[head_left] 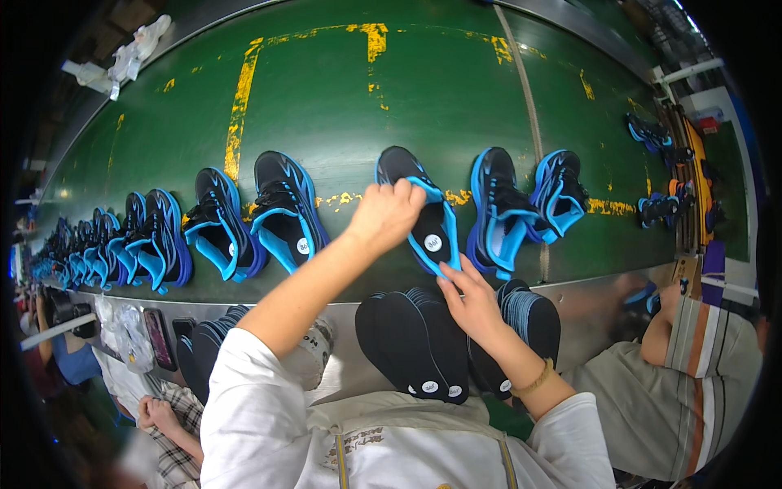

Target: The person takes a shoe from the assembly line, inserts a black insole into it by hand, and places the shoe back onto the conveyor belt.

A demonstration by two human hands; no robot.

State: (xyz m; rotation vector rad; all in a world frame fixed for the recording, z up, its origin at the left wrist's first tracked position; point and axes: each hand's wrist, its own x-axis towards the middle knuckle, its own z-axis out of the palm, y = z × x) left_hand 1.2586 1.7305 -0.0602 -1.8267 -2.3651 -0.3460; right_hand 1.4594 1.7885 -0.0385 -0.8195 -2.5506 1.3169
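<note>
A black and blue shoe is being held on a green belt.

The shoe lies on its side in the middle of the wide green belt, which is smooth, with worn yellow paint lines. The top edge of the shoe is gripped by the left hand, with the fingers curled over it. A flat black insole with a small round white sticker is pressed into the shoe by the fingertips of the right hand. More shoes of the same kind lie in a row on both sides. A stack of thin, long, rounded insoles rests just below, on a shiny metal ledge.
</note>
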